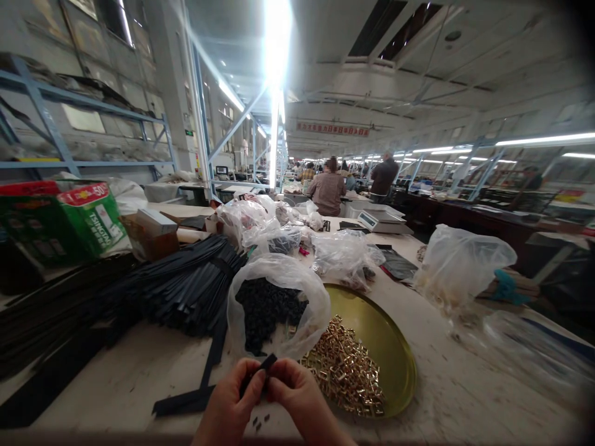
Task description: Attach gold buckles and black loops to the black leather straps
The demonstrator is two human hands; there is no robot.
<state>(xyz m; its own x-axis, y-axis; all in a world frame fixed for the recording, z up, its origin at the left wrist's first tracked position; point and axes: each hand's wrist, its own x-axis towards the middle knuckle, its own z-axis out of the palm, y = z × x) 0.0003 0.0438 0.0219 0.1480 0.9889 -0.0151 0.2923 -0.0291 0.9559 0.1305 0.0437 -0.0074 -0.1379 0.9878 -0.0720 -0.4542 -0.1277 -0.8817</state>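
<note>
At near edge of bench (pixel 446 378), my left hand (pixel 242 390) and right hand (pixel 290 383) close together, fingers pinched on dark strip (pixel 268 361). Just beyond: plastic bag (pixel 321 300) of dark pieces (pixel 258 310). Right: gold tray (pixel 397 353) with heaped metal buckles (pixel 348 371). Beyond left hand: strip bundle (pixel 186 285). Small dark scraps (pixel 259 426) near my wrists.

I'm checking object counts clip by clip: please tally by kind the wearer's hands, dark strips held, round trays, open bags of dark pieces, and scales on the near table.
Left hand and right hand: 2
Dark strip, held: 1
Round tray: 1
Open bag of dark pieces: 1
Scale: 1
Total: 6
</note>
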